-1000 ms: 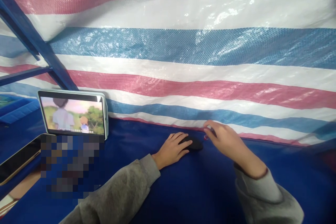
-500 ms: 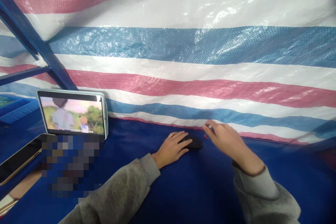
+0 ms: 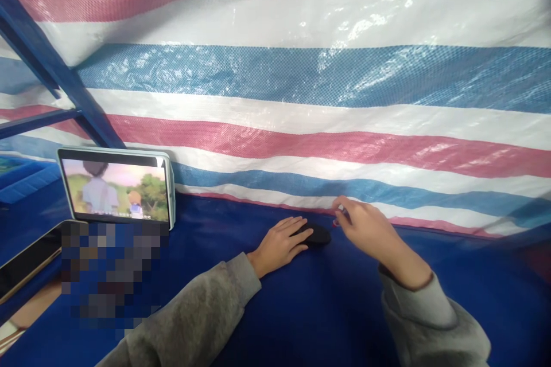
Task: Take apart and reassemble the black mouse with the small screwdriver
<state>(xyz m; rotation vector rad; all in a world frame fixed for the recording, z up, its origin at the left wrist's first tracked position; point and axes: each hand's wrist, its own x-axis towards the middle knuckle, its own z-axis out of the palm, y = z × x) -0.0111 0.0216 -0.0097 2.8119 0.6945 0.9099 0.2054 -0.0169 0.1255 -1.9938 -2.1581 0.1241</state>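
My left hand (image 3: 282,246) lies with its fingers stretched out and spread over one end of a flat, black oval object (image 3: 318,234). Part of that object is hidden beneath the fingers, and its exact kind does not show. Just to its right, my right hand (image 3: 365,226) is closed in a pinch, bent down at the wrist. A small slim item with a red end (image 3: 335,222) shows at its fingertips, too small to name. Its red end is close to the right edge of the black object; I cannot tell whether they touch.
A tablet (image 3: 116,186) playing a cartoon stands at the left on the blue surface (image 3: 344,309). Before it is a phone (image 3: 37,258), beside another person's forearm (image 3: 37,304) and a blurred-out patch. A striped tarp (image 3: 301,69) hangs behind; a blue frame bar (image 3: 47,57) slants at left.
My right fingertips have shifted slightly with the small item in them. My left hand keeps its place on the black object. The whole view has drifted very slightly.
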